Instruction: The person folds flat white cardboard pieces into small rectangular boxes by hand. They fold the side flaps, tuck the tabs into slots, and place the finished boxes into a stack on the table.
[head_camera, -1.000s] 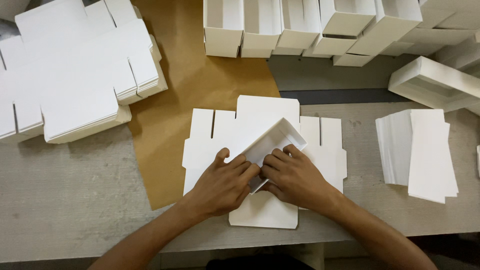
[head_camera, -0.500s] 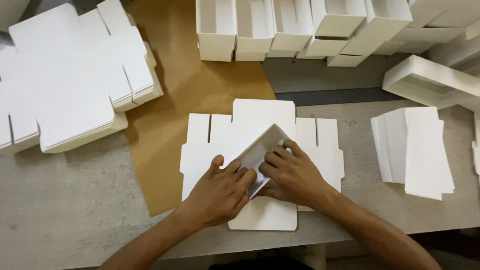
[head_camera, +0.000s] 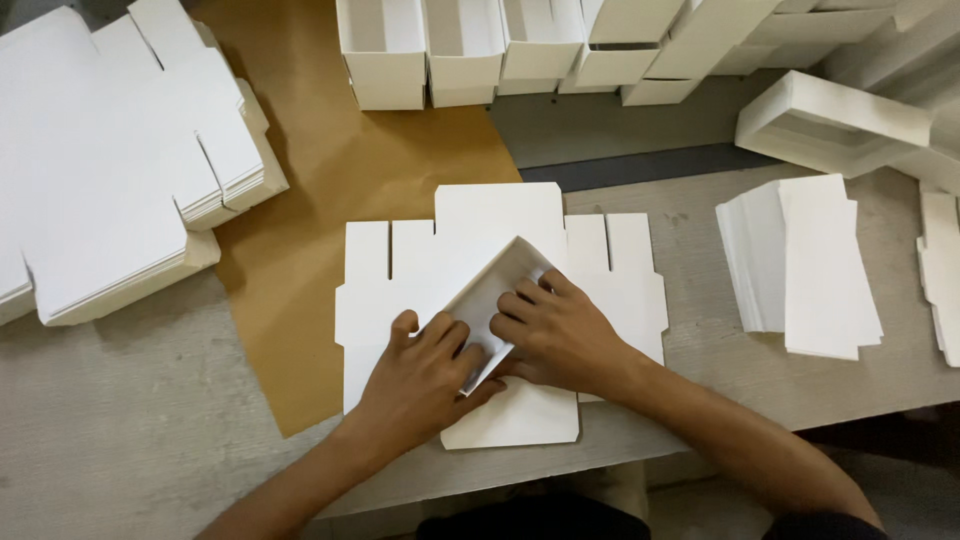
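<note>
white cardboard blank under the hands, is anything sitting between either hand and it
Nothing visible does. The left hand and the right hand both press directly on the flat white cardboard blank, at the small raised folded piece in its middle. The blank lies partly on brown paper and partly on the grey table.

The left hand (head_camera: 425, 365) and the right hand (head_camera: 560, 330) are both bare. There are no gloves, no rings and no watch on them. Both arms are bare too, with no sleeves showing up to the picture's edge. The fingernails are short and plain.
</note>
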